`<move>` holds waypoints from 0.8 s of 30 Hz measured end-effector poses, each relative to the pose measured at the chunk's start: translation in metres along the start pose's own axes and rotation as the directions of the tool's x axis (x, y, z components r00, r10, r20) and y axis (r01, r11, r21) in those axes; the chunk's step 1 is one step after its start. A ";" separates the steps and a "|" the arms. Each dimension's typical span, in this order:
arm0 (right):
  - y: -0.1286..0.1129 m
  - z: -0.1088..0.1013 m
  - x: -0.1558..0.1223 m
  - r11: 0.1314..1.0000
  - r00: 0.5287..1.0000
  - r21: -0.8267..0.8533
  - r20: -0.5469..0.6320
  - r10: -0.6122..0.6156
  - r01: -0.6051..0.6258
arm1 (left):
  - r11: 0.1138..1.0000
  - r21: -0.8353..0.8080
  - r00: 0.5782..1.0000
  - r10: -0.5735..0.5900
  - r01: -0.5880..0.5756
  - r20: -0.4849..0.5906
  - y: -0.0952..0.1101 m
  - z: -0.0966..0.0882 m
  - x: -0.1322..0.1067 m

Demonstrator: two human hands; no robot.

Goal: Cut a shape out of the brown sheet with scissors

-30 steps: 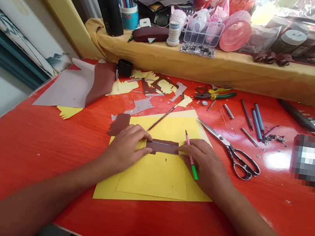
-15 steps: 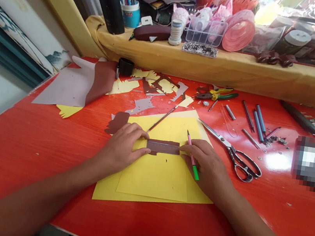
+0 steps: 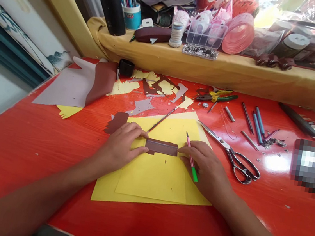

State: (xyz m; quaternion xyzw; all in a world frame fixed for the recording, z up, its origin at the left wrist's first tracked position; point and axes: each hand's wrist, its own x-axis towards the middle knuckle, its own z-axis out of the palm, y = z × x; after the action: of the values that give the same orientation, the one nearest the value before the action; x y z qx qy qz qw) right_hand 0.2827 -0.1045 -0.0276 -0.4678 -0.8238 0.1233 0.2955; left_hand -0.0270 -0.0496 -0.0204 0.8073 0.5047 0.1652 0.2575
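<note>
On the yellow sheets [image 3: 148, 179] lies a dark brown, leather-like strip [image 3: 161, 147] with a pale line along its length. The fingers and thumb of my left hand [image 3: 126, 141] hold the strip's left end from both sides. My right hand [image 3: 206, 160] touches the right end with its fingertips. Tucked in that same hand is a thin pink pen [image 3: 190, 150], its dark tip pointing up and away and its green end toward me. Brown scalloped cut-outs [image 3: 118, 123] rest just behind my left hand, and a slim brown pencil-like stick [image 3: 161, 119] lies above the strip.
Scissors [image 3: 232, 151] lie right of the sheets. Farther back are pliers [image 3: 216, 96], blue pens [image 3: 258, 125], small metal bits [image 3: 273, 143] and cut scraps [image 3: 141, 105]. A large brown-grey sheet [image 3: 70, 85] sits at left. A cloth-covered ledge [image 3: 183, 64] borders the table's back.
Both hands keep their places around the strip and the pen stays in my right hand. The whole view has shifted very slightly.
</note>
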 end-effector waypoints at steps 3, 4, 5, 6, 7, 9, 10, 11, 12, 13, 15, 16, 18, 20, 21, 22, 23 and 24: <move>0.001 0.000 -0.001 1.000 1.000 0.009 0.012 0.007 -0.007 | 1.000 0.017 1.000 -0.002 0.002 -0.004 0.000 -0.001 0.000; 0.001 0.000 -0.001 1.000 1.000 0.013 0.016 0.009 -0.009 | 1.000 0.018 1.000 -0.001 0.001 -0.006 0.000 -0.001 0.000; 0.001 0.000 -0.001 1.000 1.000 0.017 0.019 0.010 -0.010 | 1.000 0.017 1.000 0.001 -0.001 -0.006 -0.001 -0.001 -0.001; 0.001 0.000 -0.001 1.000 1.000 0.019 0.018 0.009 -0.010 | 1.000 0.012 1.000 0.003 -0.003 -0.004 -0.001 -0.002 -0.001; 0.002 0.000 -0.002 1.000 1.000 0.020 0.016 0.009 -0.009 | 1.000 0.006 1.000 0.006 -0.006 -0.003 -0.002 -0.002 -0.001; 0.002 0.000 -0.002 1.000 1.000 0.021 0.010 0.009 -0.009 | 1.000 -0.005 1.000 0.008 -0.008 -0.002 -0.002 -0.003 -0.001; 0.002 0.000 -0.002 1.000 1.000 0.020 0.009 0.009 -0.009 | 1.000 -0.010 1.000 0.008 -0.008 -0.002 -0.003 -0.003 -0.001; 0.002 0.000 -0.002 1.000 1.000 0.020 0.009 0.008 -0.008 | 1.000 -0.015 1.000 0.008 -0.008 -0.002 -0.003 -0.003 -0.001; 0.002 0.000 -0.001 1.000 1.000 0.020 0.012 0.006 -0.007 | 1.000 -0.021 1.000 0.009 -0.009 -0.003 -0.003 -0.003 -0.001; 0.001 0.000 -0.001 1.000 1.000 0.020 0.014 0.006 -0.006 | 1.000 -0.026 1.000 0.009 -0.009 -0.004 -0.003 -0.003 -0.001; 0.001 0.000 -0.001 1.000 1.000 0.019 0.014 0.008 -0.008 | 0.999 -0.035 1.000 0.010 -0.010 -0.006 -0.003 -0.003 -0.001; 0.001 0.000 -0.001 1.000 1.000 0.019 0.016 0.010 -0.010 | 0.999 -0.037 1.000 0.010 -0.010 -0.007 -0.003 -0.003 -0.001; 0.001 -0.001 -0.001 1.000 1.000 0.021 0.018 0.016 -0.016 | 0.999 -0.036 1.000 0.012 -0.012 -0.009 -0.003 -0.002 -0.001; 0.001 -0.001 -0.001 1.000 1.000 0.021 0.021 0.019 -0.020 | 0.999 -0.032 1.000 0.014 -0.015 -0.010 -0.003 -0.001 -0.001; 0.001 -0.001 -0.001 1.000 1.000 0.020 0.023 0.021 -0.021 | 0.999 -0.029 1.000 0.016 -0.016 -0.010 -0.003 -0.001 -0.001; 0.001 -0.001 -0.001 1.000 0.999 0.018 0.025 0.022 -0.023 | 0.999 -0.028 1.000 0.018 -0.019 -0.010 -0.003 -0.001 -0.002; 0.001 -0.001 -0.001 1.000 0.999 0.017 0.029 0.023 -0.023 | 0.999 -0.026 1.000 0.021 -0.021 -0.011 -0.003 -0.002 -0.002; 0.001 -0.001 -0.001 1.000 0.999 0.017 0.031 0.022 -0.023 | 0.999 -0.024 1.000 0.023 -0.024 -0.011 -0.003 -0.002 -0.002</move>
State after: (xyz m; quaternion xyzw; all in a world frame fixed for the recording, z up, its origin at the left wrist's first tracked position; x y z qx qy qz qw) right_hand 0.2844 -0.1048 -0.0277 -0.4726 -0.8219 0.1409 0.2851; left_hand -0.0312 -0.0498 -0.0205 0.8090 0.4946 0.1788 0.2624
